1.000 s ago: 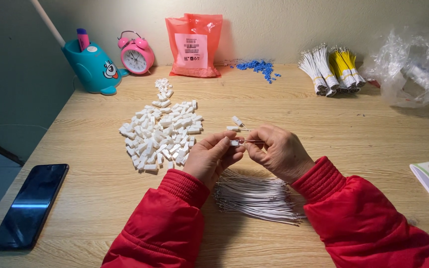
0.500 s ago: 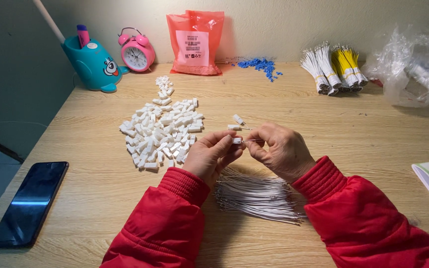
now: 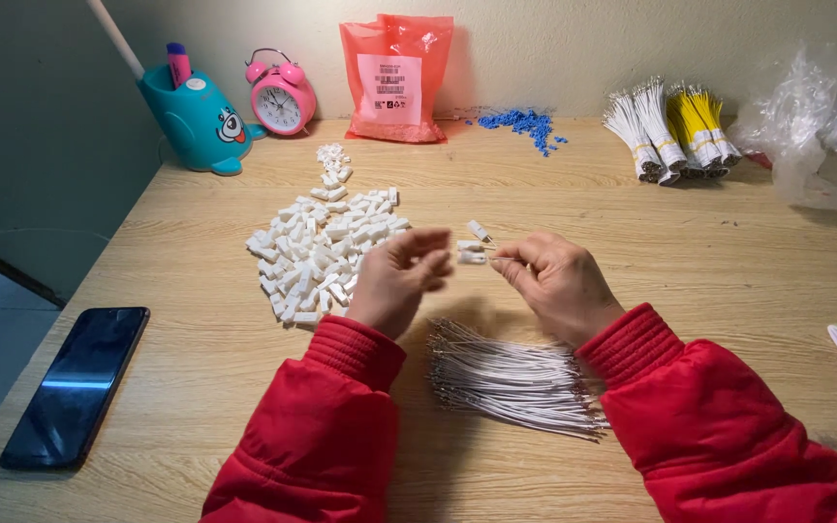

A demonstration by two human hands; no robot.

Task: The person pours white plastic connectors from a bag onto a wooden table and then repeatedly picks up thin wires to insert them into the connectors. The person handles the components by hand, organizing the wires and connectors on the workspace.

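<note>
Both arms wear thick, padded bright red sleeves with ribbed knit cuffs, and the left hand (image 3: 394, 283) and right hand (image 3: 559, 283) are bare.

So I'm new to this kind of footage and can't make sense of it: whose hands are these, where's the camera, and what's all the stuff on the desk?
The camera sits on a person's head and looks down, so the two red-sleeved arms are that person's own. The left hand and right hand meet over a wooden desk and pinch a small white connector between their fingertips; the right seems to hold a thin wire at it too. Another connector lies just beyond. Left of the hands is a pile of connectors, below them a bundle of white wires. A phone lies far left. At the back: a blue pen holder, pink clock, red bag, blue bits, white and yellow wire bundles, clear plastic bags.
</note>
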